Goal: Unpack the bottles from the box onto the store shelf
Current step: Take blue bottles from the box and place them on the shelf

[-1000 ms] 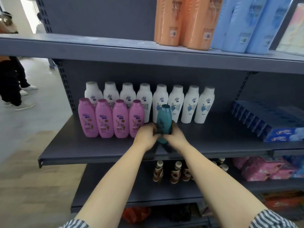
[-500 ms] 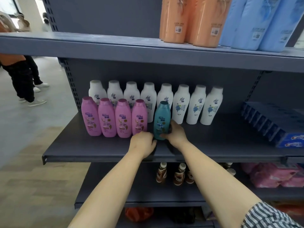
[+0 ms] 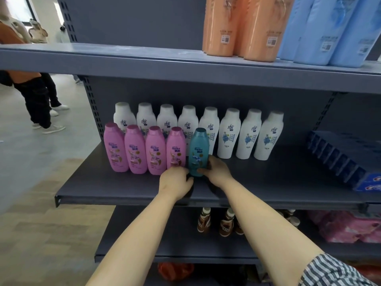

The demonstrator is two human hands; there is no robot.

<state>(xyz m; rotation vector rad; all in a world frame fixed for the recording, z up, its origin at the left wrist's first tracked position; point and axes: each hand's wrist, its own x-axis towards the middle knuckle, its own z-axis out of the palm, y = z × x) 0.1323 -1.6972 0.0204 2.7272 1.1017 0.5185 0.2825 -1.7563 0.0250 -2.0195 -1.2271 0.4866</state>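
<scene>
The grey middle shelf (image 3: pixel 123 188) is carrying a row of white bottles (image 3: pixel 227 135) behind four pink bottles (image 3: pixel 135 150); the teal bottle (image 3: pixel 198 150) is standing upright beside them; the right hand (image 3: pixel 216 171) is grasping its base; the left hand (image 3: pixel 175 183) is resting loosely curled beside it, grip released.

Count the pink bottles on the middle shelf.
4, upright in one front row at the shelf's left. The last stands beside the teal bottle. None seems hidden.

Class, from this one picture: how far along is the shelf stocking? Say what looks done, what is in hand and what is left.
Done: four pink bottles stand in a front row on the middle shelf. In hand: the teal bottle stands beside them, right hand on it, left hand at its base. Left: shelf space to the right; the box is out of view.
</scene>
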